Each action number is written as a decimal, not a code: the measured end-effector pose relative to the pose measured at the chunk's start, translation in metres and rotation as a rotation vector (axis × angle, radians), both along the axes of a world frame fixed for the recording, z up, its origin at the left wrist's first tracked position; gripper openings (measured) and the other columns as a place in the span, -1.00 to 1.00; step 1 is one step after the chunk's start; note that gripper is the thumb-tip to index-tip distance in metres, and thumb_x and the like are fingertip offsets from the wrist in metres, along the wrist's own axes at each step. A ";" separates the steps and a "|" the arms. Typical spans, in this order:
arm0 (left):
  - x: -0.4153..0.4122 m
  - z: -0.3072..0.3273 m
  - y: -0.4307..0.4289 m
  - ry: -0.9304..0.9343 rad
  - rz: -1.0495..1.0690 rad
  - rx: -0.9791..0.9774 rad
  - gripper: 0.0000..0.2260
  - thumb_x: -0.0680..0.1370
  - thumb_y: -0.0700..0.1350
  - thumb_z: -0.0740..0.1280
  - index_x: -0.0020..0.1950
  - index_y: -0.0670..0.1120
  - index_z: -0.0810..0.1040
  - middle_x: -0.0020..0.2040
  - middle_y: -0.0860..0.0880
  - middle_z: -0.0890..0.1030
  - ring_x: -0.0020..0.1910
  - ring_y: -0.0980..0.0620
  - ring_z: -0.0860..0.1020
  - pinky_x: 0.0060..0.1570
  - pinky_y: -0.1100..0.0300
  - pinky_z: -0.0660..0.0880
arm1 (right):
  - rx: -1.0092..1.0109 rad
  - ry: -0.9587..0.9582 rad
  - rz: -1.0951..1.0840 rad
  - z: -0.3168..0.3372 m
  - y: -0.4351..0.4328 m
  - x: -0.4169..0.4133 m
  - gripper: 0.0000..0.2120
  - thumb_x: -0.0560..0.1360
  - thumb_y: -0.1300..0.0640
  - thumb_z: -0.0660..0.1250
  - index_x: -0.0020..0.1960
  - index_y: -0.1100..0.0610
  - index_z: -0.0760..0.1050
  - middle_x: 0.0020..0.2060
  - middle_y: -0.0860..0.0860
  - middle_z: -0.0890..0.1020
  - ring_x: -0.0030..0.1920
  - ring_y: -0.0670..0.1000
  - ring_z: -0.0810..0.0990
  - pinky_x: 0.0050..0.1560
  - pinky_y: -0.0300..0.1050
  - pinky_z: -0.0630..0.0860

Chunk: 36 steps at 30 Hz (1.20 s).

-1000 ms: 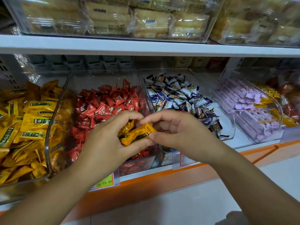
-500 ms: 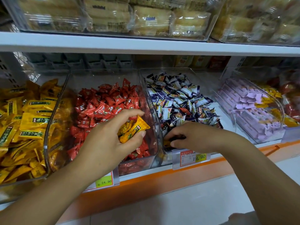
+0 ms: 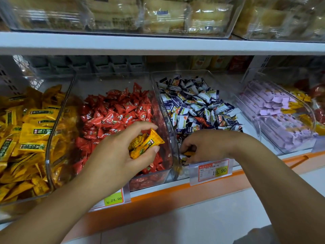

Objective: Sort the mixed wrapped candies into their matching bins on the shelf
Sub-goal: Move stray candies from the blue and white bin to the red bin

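Note:
My left hand [image 3: 121,152] hovers over the front of the red candy bin [image 3: 163,120] and grips several yellow wrapped candies [image 3: 146,144]. My right hand [image 3: 209,147] reaches into the front of the blue-and-white candy bin [image 3: 207,73], fingers curled round a yellow candy [image 3: 189,153] there. A stray red candy [image 3: 201,119] lies among the blue-and-white ones. The yellow candy bin [image 3: 49,155] stands at the far left.
A clear bin of purple packets [image 3: 284,120] with stray yellow and red candies stands at the right. Price tags [image 3: 212,170] hang on the orange shelf edge. An upper shelf [image 3: 158,44] carries clear boxes of wrapped cakes.
My right hand let go of the yellow candy it passed to my left hand, then dropped into the front of the blue-and-white bin. My left hand kept its candies and barely moved.

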<state>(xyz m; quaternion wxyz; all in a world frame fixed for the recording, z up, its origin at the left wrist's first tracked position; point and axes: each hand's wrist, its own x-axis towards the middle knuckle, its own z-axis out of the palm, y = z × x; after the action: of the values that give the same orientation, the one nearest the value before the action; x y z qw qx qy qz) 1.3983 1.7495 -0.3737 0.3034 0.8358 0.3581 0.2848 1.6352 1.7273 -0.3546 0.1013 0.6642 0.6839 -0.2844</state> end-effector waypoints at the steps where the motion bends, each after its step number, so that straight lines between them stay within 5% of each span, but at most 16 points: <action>1: 0.000 0.000 0.000 -0.001 -0.002 -0.001 -0.64 0.41 0.28 0.24 0.20 0.34 0.42 -0.19 0.17 0.56 -0.51 0.19 0.44 -0.48 0.40 0.27 | 0.005 0.001 0.001 -0.001 0.000 0.000 -0.62 0.52 0.00 0.38 0.32 -0.04 0.48 0.10 -0.20 0.52 0.00 -0.17 0.45 0.00 -0.31 0.36; 5: 0.000 0.000 0.000 0.016 0.001 0.010 -0.68 0.46 0.30 0.26 0.19 0.35 0.40 -0.19 0.18 0.56 -0.51 0.15 0.43 -0.48 0.39 0.27 | -0.052 0.123 -0.034 -0.001 0.002 0.003 -0.70 0.49 0.04 0.42 0.18 -0.12 0.46 -0.06 -0.26 0.49 -0.09 -0.24 0.48 -0.12 -0.36 0.38; 9: 0.000 0.001 -0.002 0.015 -0.008 0.009 -0.66 0.42 0.28 0.24 0.19 0.34 0.39 -0.17 0.19 0.56 -0.50 0.16 0.44 -0.49 0.37 0.28 | -0.036 0.139 -0.035 0.001 -0.002 0.004 -0.57 0.51 0.02 0.40 0.34 -0.06 0.41 0.00 -0.24 0.46 -0.02 -0.21 0.46 -0.07 -0.34 0.36; 12: -0.001 0.001 -0.001 0.021 -0.012 0.016 -0.65 0.42 0.29 0.23 0.20 0.34 0.38 -0.16 0.18 0.57 -0.48 0.13 0.45 -0.49 0.28 0.33 | 0.034 0.240 -0.108 -0.001 -0.009 0.008 -0.57 0.49 0.04 0.42 0.32 -0.10 0.42 0.07 -0.18 0.51 0.08 -0.15 0.50 0.07 -0.29 0.43; 17: 0.000 -0.002 0.000 0.028 -0.016 0.019 -0.67 0.48 0.30 0.30 0.21 0.35 0.37 -0.20 0.14 0.57 -0.46 0.10 0.45 -0.47 0.25 0.35 | 0.205 0.458 -0.269 0.002 -0.018 0.021 -0.56 0.48 0.02 0.43 0.26 -0.26 0.37 -0.02 -0.18 0.58 0.05 -0.13 0.55 -0.01 -0.26 0.43; 21: 0.000 0.000 -0.002 0.026 -0.029 0.005 -0.65 0.41 0.30 0.22 0.20 0.37 0.37 -0.27 0.07 0.55 -0.52 0.09 0.39 -0.50 0.26 0.27 | 0.368 0.610 -0.350 0.001 -0.017 0.026 -0.51 0.46 0.09 0.45 0.27 -0.24 0.36 -0.16 -0.09 0.66 -0.06 0.02 0.61 0.08 -0.02 0.47; 25: -0.001 0.000 -0.002 0.030 -0.029 0.003 -0.66 0.42 0.29 0.22 0.19 0.36 0.38 -0.26 0.16 0.55 -0.53 0.11 0.39 -0.52 0.33 0.23 | 0.474 0.562 -0.332 0.006 -0.018 0.026 -0.40 0.49 0.16 0.41 0.36 -0.33 0.30 -0.15 -0.16 0.64 -0.14 -0.09 0.57 0.00 -0.21 0.46; 27: -0.001 0.000 -0.002 0.037 -0.026 0.013 -0.64 0.42 0.30 0.21 0.20 0.35 0.38 -0.24 0.18 0.55 -0.51 0.12 0.40 -0.51 0.33 0.25 | 0.458 0.539 -0.314 0.010 -0.021 0.026 -0.50 0.51 0.17 0.39 0.25 -0.37 0.42 -0.06 -0.20 0.63 0.00 -0.23 0.58 0.07 -0.29 0.45; 30: -0.001 0.000 -0.003 0.028 -0.019 0.010 -0.64 0.41 0.29 0.22 0.20 0.34 0.39 -0.26 0.22 0.53 -0.52 0.14 0.40 -0.51 0.35 0.24 | 0.421 0.485 -0.283 0.010 -0.023 0.025 -0.69 0.53 0.14 0.37 0.02 -0.31 0.60 0.07 -0.26 0.62 0.11 -0.27 0.56 0.19 -0.18 0.50; 36: -0.003 0.003 -0.003 0.029 0.009 0.021 -0.69 0.48 0.17 0.32 0.22 0.30 0.42 -0.29 0.26 0.51 -0.53 0.18 0.39 -0.51 0.38 0.24 | 0.545 0.617 -0.368 0.032 -0.028 0.020 -0.81 0.54 0.24 0.33 0.02 -0.02 0.62 -0.10 -0.07 0.70 -0.18 -0.11 0.69 -0.17 -0.35 0.56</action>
<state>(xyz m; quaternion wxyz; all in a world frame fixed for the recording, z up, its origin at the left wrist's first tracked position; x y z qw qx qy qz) 1.3950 1.7468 -0.3703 0.2880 0.8414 0.3631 0.2781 1.6556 1.6998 -0.3229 -0.3383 0.6613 0.6024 -0.2921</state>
